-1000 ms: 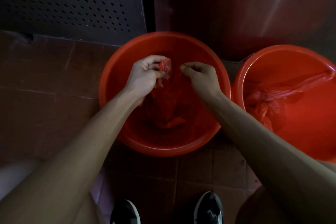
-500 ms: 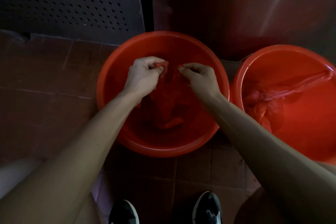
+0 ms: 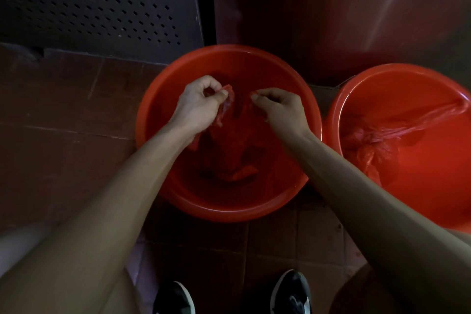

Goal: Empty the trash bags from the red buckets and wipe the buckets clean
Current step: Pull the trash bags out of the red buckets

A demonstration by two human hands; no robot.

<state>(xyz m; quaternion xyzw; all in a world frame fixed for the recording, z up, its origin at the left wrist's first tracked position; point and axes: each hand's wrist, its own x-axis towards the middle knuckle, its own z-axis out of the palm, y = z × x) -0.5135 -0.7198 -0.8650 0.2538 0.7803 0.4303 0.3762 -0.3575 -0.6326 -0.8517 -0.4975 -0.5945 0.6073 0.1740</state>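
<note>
Right now the left hand pinches one bunched edge of the red trash bag between thumb and curled fingers, while the right hand pinches the opposite edge, both held over the near red bucket. Its body hangs straight below, between the two hands, down onto the bucket's floor (so lifting it clear probably means pulling upward). A second bag lies slumped in the right bucket, nearer the right hand.
</note>
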